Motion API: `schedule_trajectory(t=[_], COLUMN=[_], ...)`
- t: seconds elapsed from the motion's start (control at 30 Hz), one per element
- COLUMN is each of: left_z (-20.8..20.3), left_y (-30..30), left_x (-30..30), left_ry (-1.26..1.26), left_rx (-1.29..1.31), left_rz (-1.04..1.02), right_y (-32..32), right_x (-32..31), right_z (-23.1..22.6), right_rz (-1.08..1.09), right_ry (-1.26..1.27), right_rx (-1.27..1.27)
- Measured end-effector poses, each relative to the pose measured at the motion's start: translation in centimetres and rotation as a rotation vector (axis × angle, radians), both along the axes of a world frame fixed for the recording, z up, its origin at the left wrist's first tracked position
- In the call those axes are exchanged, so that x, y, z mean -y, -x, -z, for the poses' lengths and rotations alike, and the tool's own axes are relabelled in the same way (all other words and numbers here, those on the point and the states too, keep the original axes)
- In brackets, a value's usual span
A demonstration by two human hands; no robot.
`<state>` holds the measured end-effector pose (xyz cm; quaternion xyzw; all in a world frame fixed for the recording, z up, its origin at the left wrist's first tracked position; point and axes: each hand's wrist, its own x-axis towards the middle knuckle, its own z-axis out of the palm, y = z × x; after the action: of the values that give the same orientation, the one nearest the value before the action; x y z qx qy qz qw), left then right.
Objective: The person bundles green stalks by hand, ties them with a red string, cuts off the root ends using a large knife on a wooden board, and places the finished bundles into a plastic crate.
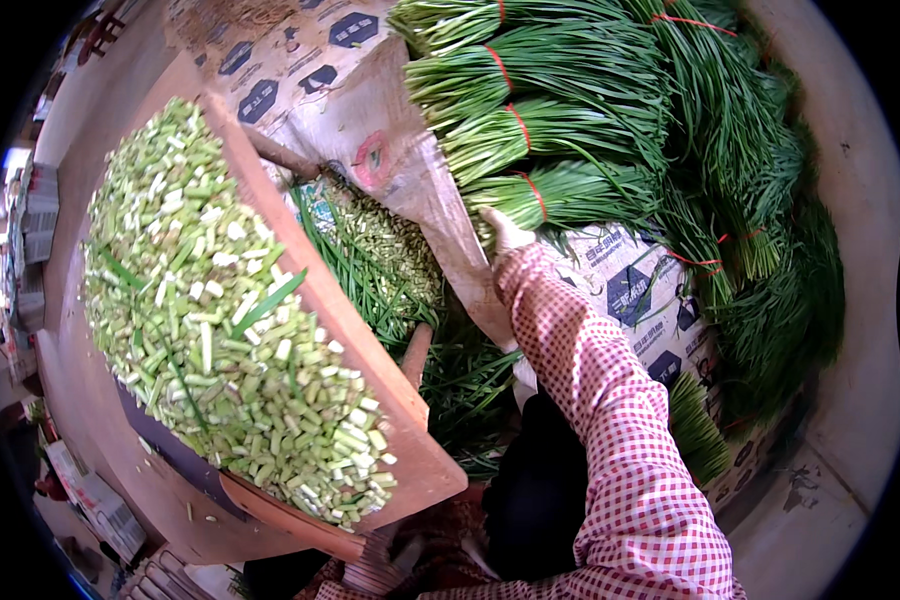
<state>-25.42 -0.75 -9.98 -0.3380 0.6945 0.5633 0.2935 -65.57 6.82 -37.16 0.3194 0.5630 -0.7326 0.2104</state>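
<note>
My right hand (pixel 510 232) reaches forward, its fingers closed on the pale stem ends of the nearest bundle of garlic chives (pixel 570 195), which a red tie binds. Several more tied bundles (pixel 580 65) are stacked behind it. Low in the picture, my left hand (pixel 382 566) is in shadow, wrapped round the wooden handle (pixel 295 522) of a knife. Its dark blade (pixel 170 445) lies partly hidden along the near edge of a wooden board (pixel 260 200). A thick heap of chopped stem pieces (pixel 230 300) covers much of that board.
Loose green leaves (pixel 370 290) and cut bits lie below the board, beside its wooden legs (pixel 417 355). Printed sheeting (pixel 625 290) lies under the bundles. More chives (pixel 790 290) spread along the right, and stacked goods (pixel 38 240) stand at the far left.
</note>
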Motion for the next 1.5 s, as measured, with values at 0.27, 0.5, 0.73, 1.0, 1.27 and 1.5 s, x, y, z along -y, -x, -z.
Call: schedule_trajectory(t=[0.27, 0.5, 0.73, 1.0, 1.27, 1.5], left_z=[-1.5, -0.6, -2.4, -21.4, -23.8, -13.8], left_y=[-1.4, -4.2, -6.8, -9.4, -14.1, -18.5], left_x=[0.7, -0.6, -1.7, -4.8, -4.0, -2.9], left_ry=[0.284, 0.371, 0.389, 1.244, 1.729, 1.438], left_rx=[-0.160, -0.285, -0.613, -1.261, -0.718, -0.298], left_rz=[0.119, 0.131, -0.060, 0.367, 0.513, 0.171], right_y=[-3.5, -10.8, -18.6, -24.1, -29.5, -33.0], right_x=[-10.4, -25.1, -31.3, -22.8, -3.3, 6.2], right_z=[-7.4, -17.1, -30.9, -45.2, -51.5, -41.3], right_rz=[0.058, -0.077, -0.301, -1.009, -2.184, -2.464], right_ry=[0.376, 0.488, 0.136, 0.152, -0.212, 0.123], right_rx=[0.246, 0.129, 0.065, -0.652, -1.149, -1.185])
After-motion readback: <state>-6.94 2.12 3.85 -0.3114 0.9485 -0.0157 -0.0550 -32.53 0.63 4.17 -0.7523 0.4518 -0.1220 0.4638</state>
